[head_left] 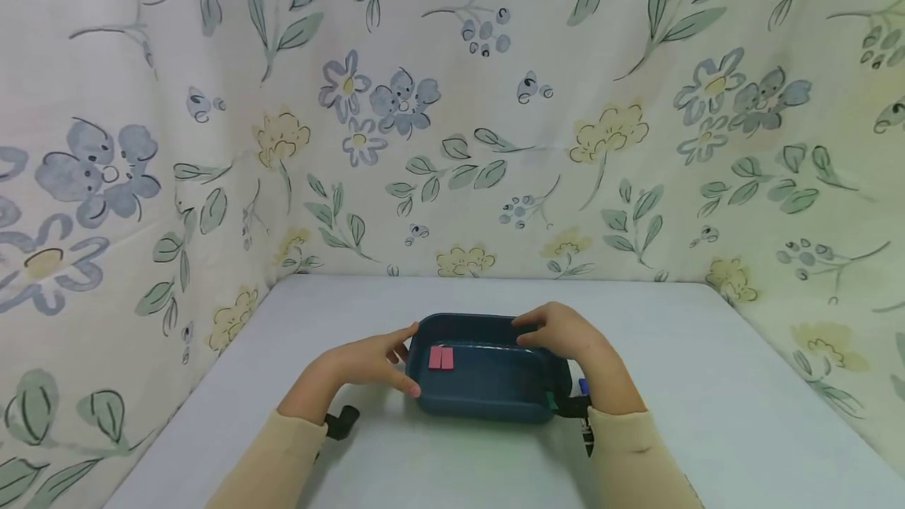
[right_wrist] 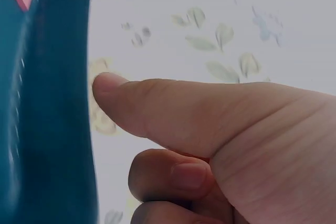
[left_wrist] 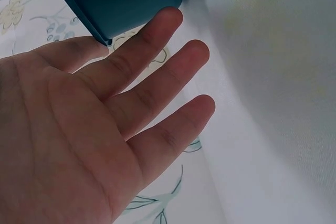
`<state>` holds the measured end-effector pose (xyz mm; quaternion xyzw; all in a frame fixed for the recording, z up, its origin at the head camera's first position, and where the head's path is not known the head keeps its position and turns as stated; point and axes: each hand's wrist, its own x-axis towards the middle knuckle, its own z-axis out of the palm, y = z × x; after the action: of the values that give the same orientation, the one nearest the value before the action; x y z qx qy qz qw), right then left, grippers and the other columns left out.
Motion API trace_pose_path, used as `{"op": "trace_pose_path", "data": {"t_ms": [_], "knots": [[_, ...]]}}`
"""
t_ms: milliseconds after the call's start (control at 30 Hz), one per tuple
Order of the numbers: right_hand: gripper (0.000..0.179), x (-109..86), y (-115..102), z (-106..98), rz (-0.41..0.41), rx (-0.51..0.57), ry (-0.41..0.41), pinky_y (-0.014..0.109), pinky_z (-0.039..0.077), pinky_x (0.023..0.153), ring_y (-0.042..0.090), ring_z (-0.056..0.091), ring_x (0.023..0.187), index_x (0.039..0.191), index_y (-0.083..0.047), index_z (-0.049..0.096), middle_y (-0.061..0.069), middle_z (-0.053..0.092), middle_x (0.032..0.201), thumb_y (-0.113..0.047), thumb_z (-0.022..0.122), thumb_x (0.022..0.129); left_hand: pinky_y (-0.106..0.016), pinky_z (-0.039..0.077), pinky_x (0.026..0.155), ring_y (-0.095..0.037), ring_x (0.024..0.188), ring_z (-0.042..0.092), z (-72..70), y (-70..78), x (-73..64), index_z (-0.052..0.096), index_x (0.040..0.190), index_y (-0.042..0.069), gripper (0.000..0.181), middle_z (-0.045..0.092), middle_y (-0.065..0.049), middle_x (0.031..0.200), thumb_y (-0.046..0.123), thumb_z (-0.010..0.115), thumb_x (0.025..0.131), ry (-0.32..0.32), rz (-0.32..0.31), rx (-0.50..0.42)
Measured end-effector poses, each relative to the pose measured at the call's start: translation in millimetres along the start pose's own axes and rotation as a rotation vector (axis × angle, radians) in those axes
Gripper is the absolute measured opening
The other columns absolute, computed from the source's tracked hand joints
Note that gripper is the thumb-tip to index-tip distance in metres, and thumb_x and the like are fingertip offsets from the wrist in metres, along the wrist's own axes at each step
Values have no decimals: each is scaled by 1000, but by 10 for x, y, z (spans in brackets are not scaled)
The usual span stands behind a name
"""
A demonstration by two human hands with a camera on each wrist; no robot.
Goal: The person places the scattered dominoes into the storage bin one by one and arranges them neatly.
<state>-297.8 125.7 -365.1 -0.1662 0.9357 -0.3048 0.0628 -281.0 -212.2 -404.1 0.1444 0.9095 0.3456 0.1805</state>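
A dark teal rectangular tray [head_left: 488, 411] with raised walls sits on the white table. Two small pink rectangular pieces [head_left: 441, 358] lie side by side inside, toward its left end. My left hand [head_left: 364, 360] is at the tray's left end, fingers spread. In the left wrist view, one fingertip of that hand [left_wrist: 79, 114] meets the tray's rim [left_wrist: 107, 41], and the other fingers extend free. My right hand [head_left: 566, 332] is over the tray's right rear corner. The right wrist view shows its thumb [right_wrist: 157, 103] extended beside the tray wall [right_wrist: 63, 108], other fingers bent, with nothing seen in them.
The white table [head_left: 707, 383] extends around the tray on every side. A floral cloth [head_left: 452, 140] hangs behind the table and along its sides. Dark camera mounts [head_left: 342, 422] sit at both wrists; the right one overlaps the tray's front right corner.
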Motion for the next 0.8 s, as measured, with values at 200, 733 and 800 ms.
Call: {"op": "trace_pose_path", "data": {"t_ms": [200, 733, 800], "knots": [[39, -59, 336, -189, 85, 65, 3, 61, 44, 95, 40, 54, 122, 128, -10, 70, 19, 61, 131, -22, 73, 92, -58, 43, 95, -31, 123, 51, -2, 3, -11, 26, 161, 19, 114, 57, -2, 123, 42, 91, 71, 4, 3, 6], [43, -180, 1040, -399, 290, 119, -13, 68, 45, 88, 56, 50, 120, 132, -7, 66, 30, 54, 135, -13, 74, 90, -58, 43, 95, -31, 122, 51, -15, 14, -12, 26, 161, 18, 113, 57, -2, 122, 41, 91, 71, -6, -11, -11], [44, -180, 1080, -391, 305, 120, -25, 69, 44, 87, 60, 47, 121, 132, -6, 66, 32, 52, 137, -13, 75, 90, -58, 43, 94, -31, 121, 51, -11, 14, -14, 25, 161, 18, 113, 57, -2, 121, 41, 91, 71, -6, -7, -15]]}}
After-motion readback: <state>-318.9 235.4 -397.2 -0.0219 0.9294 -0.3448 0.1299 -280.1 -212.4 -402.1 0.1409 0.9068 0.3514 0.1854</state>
